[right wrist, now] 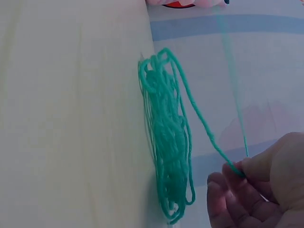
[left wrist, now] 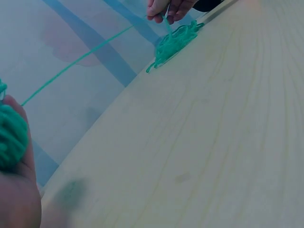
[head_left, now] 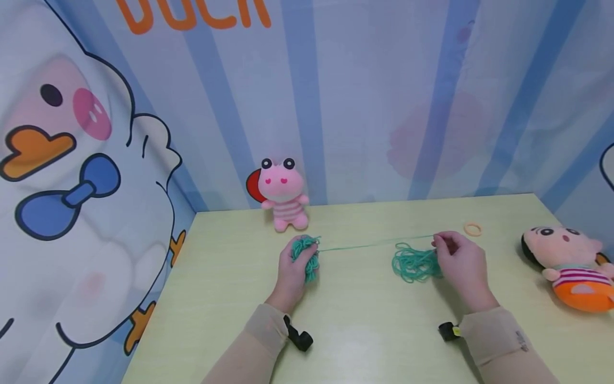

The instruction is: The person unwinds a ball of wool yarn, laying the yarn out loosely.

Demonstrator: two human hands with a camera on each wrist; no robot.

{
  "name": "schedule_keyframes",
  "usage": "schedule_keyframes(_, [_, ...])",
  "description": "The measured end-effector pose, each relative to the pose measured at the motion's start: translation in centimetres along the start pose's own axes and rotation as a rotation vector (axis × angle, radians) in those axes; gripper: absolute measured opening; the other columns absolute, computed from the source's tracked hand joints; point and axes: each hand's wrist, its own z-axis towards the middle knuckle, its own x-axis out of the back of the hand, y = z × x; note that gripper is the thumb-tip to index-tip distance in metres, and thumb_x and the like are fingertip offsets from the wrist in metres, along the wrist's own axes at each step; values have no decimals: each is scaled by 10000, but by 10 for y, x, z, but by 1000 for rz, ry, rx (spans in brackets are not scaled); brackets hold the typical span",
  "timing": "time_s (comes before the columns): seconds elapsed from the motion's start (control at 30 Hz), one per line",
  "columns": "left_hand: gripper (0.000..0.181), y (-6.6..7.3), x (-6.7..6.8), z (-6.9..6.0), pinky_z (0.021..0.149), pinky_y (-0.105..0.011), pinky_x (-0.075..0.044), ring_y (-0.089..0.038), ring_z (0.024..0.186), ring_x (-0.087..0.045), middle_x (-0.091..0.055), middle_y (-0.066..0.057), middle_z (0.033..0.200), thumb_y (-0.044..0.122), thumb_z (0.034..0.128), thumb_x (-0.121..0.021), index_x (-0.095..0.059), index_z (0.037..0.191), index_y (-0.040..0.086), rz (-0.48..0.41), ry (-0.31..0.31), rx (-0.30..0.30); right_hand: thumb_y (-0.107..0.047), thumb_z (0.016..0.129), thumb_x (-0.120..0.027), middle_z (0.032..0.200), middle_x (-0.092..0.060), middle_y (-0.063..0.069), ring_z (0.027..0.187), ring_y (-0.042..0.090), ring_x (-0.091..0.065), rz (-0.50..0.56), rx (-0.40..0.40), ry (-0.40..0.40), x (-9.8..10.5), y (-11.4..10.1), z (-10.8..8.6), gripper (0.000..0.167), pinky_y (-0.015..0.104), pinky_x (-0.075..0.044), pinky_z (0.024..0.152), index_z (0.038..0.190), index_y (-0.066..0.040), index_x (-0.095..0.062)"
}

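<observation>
In the head view my left hand [head_left: 291,272] grips a bundle of green yarn [head_left: 310,266], with the thumb across it. A single strand [head_left: 355,247] runs nearly straight from that bundle to my right hand [head_left: 462,266], whose thumb and fingertips pinch it. Beside the right hand, a loose pile of the same green yarn [head_left: 413,263] lies on the table. The right wrist view shows another length climbing from the pile [right wrist: 168,133] to the pinching fingers [right wrist: 242,183]. Only part of the left hand [left wrist: 19,199] and its bundle appears in the left wrist view.
A pink striped plush toy [head_left: 286,197] sits at the table's back edge. Behind the right hand lies a small orange ring [head_left: 473,229]. A plush doll in orange shorts [head_left: 575,269] lies at the right of the pale table [head_left: 364,325]. A printed backdrop [head_left: 364,106] stands behind.
</observation>
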Motion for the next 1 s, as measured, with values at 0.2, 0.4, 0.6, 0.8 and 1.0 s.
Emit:
schedule_keyframes(0.2, [72,0,1,1,636,-234,-594,-117,688,-655,-702,-37,907,143,1070,-677,-676,1099,77,18,45,-26,-329,1124,-591,1152,-803,219,1015,359,-734,-52,-103,-14,6,8,3,366,305,-496,729,1260,-41,-770])
schedule_keyframes(0.4, [55,0,0,2,724,-264,-657,-140,716,-716,-705,-27,873,131,1088,-638,-643,1042,102,-5,47,-13,-346,1119,-547,1201,-775,244,1005,357,-706,-77,-170,-72,13,15,3,420,327,-489,713,1297,-19,-740])
schedule_keyframes(0.6, [65,2,-2,2,789,-281,-670,-149,749,-722,-694,-50,846,126,1095,-633,-630,1040,92,-49,31,-5,-350,1101,-515,1249,-734,292,1007,404,-695,-165,-204,-222,18,20,4,472,464,-540,786,1302,37,-696])
schedule_keyframes(0.8, [66,4,-2,1,825,-305,-687,-169,767,-745,-703,-107,903,149,1108,-618,-628,1120,85,-76,-1,20,-362,1109,-542,1402,-575,368,1208,539,-575,-168,-115,-194,7,3,1,520,656,-521,939,1408,57,-617])
schedule_keyframes(1.0, [61,4,-4,-1,810,-303,-686,-150,782,-725,-697,-35,877,155,1100,-627,-622,1125,99,-95,-49,39,-252,1104,-632,1437,-634,279,1242,499,-648,-8,215,-158,-23,-38,-13,369,667,-575,1001,1368,-1,-696])
